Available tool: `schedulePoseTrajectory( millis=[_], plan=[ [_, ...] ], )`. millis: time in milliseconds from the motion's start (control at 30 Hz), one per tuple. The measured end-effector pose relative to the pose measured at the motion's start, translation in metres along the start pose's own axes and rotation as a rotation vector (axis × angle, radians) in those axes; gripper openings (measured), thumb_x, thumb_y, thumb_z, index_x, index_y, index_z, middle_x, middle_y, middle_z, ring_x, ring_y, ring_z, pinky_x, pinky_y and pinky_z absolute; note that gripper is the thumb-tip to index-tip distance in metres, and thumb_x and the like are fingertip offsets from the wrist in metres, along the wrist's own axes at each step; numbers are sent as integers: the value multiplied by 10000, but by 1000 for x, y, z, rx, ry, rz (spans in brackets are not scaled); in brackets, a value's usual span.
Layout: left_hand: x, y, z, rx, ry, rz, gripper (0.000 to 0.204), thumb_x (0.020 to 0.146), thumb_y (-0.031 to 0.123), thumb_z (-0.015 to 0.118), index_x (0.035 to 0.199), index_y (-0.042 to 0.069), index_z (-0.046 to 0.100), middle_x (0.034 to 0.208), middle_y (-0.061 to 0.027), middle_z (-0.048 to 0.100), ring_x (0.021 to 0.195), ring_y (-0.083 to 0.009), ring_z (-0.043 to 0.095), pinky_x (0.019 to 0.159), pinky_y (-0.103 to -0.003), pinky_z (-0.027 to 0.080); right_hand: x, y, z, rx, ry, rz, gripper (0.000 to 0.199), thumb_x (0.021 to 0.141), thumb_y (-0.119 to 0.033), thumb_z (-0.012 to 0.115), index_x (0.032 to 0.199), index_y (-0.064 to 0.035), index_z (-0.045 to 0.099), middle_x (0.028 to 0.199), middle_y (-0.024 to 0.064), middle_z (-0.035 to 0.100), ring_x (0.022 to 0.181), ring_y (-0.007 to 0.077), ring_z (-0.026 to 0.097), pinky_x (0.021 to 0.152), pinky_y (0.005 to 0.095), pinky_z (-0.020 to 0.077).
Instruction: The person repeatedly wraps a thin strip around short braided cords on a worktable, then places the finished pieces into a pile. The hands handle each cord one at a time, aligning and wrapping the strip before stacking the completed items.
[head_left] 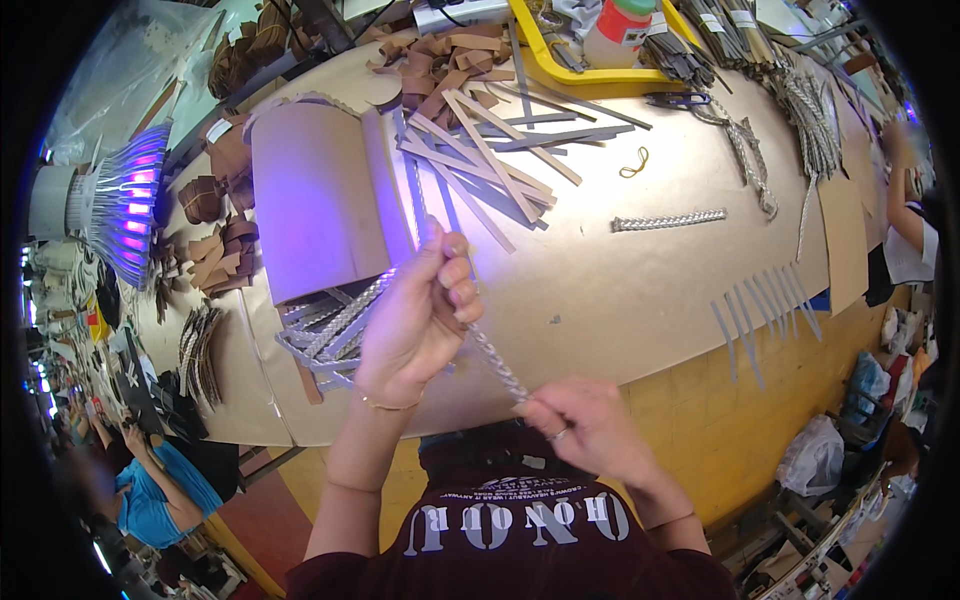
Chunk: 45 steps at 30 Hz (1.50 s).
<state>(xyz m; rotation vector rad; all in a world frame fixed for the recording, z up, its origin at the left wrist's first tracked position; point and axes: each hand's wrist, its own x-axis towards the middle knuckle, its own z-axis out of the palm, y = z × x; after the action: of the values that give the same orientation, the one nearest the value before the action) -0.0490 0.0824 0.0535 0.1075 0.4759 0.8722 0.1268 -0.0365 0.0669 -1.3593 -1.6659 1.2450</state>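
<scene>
A silver-grey braided strap (497, 365) runs slantwise between my two hands at the near side of the table. My left hand (415, 315) is closed round its upper part, fingers curled in. A thin grey strip (415, 185) extends above that fist; whether it is one with the strap is hidden by the fingers. My right hand (583, 422) pinches the strap's lower end between thumb and fingers, just past the table edge. Just left of my left hand, a heap of braided straps (335, 330) pokes out from under a curved brown sheet (315, 190).
Loose grey and beige strips (500, 165) lie beyond my left hand. Right of them are a short braided piece (668, 220), a rubber band (633, 162) and a yellow tray (560, 75) with a bottle (620, 35). Grey strips (765, 305) overhang the edge. A lamp (115, 205) stands left.
</scene>
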Motion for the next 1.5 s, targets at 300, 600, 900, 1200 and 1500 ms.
schedulePoseTrajectory(
  millis=[300,600,900,1200,1500],
  plan=[
    [17,-39,6,500,-30,274,406,1064,289,463,1288,-40,541,1117,-157,685,1047,-247,678,929,-367,546,-26,34,-45,161,174,335,117,927,-164,686,1010,-90,720,762,55,626,704,151,576,661,283,435],
    [-2,-91,-36,2057,-114,765,638,858,178,712,1433,39,472,1500,-188,430,1398,-373,393,1151,-499,286,-39,92,-58,-966,476,-15,328,780,-182,783,1104,-186,728,970,16,612,852,198,588,715,338,435],
    [-24,-130,-45,2320,-266,511,661,867,364,692,1412,41,502,1554,-174,361,1445,-373,309,1182,-522,210,-81,83,-80,-974,530,90,314,795,-365,776,1043,-179,726,1073,21,635,1021,234,561,897,412,369],
    [-15,-136,-37,2326,-259,463,747,862,381,691,1470,38,424,1572,-206,310,1464,-398,258,1195,-518,172,-100,104,-97,-837,937,498,223,946,-301,659,1029,-95,675,1055,87,620,1022,284,564,878,413,396],
    [-19,-138,-43,2273,-259,414,707,887,393,665,1460,48,437,1581,-187,302,1470,-394,246,1191,-554,138,-90,114,-109,-842,917,708,281,962,-326,642,1039,-56,624,999,91,633,913,244,601,823,396,412]
  ],
)
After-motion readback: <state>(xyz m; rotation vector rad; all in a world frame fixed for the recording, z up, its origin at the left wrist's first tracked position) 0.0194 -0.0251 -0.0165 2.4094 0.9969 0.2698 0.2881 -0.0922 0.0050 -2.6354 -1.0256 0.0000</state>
